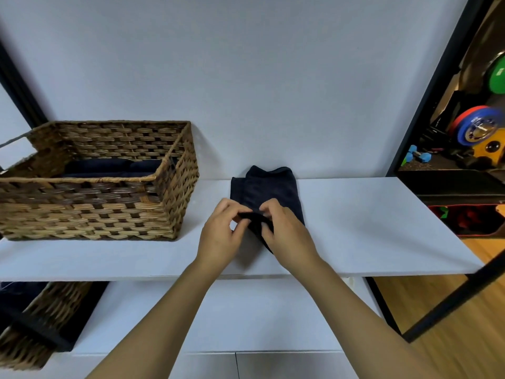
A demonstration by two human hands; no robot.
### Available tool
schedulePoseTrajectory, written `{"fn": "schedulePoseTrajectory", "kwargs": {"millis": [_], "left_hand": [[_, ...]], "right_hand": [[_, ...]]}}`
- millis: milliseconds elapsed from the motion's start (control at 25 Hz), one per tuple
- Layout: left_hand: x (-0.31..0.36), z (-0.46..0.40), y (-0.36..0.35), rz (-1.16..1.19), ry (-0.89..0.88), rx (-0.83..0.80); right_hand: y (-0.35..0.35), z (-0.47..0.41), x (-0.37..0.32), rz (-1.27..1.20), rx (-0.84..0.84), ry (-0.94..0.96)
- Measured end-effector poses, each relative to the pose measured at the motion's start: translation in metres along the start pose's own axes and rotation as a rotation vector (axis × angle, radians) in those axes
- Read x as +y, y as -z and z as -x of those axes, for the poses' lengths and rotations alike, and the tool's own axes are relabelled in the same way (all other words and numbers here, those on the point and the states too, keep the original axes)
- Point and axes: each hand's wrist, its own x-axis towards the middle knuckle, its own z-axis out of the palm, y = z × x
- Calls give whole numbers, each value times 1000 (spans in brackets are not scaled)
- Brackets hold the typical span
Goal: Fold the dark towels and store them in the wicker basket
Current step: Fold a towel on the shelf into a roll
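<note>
A dark navy towel [266, 191] lies folded into a narrow strip on the white shelf [369, 222], its far end against the wall. My left hand [222, 236] and my right hand [285, 233] both pinch the towel's near end, lifted a little off the shelf. The wicker basket [90, 209] stands to the left on the same shelf. Inside it lie folded dark towels [109, 168], partly hidden by the front wall.
A second wicker basket [35, 324] with dark cloth sits on the lower shelf at bottom left. Black frame posts [437, 77] bound the shelf on the right. Beyond them are coloured weight plates [476, 128] and a wooden floor [451, 310].
</note>
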Motion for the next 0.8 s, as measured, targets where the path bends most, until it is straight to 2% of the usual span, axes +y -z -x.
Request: {"fn": "schedulePoseTrajectory", "kwargs": {"millis": [80, 200, 320, 400, 480, 520, 560, 640, 680, 800], "left_hand": [[0, -4, 6, -1, -6, 47], [-4, -8, 13, -9, -14, 54], [-6, -12, 11, -26, 0, 28], [-4, -14, 8, -17, 11, 18], [0, -17, 8, -1, 8, 8], [2, -18, 8, -5, 0, 0], [4, -20, 8, -21, -9, -10], [10, -22, 9, -57, -16, -19], [13, -24, 9, -52, -7, -10], [22, -30, 14, 21, 48, 30]], "right_hand": [[6, 8, 10, 233, -25, -67], [26, 24, 30, 274, 5, -165], [40, 34, 41, 313, -3, -43], [44, 37, 39, 346, -69, 27], [48, 35, 46, 518, -104, 194], [49, 35, 51, 522, -106, 225], [52, 34, 51, 491, -107, 179], [54, 31, 61, 558, 24, 180], [55, 29, 67, 619, 57, 217], [63, 21, 70, 659, 115, 139]]}}
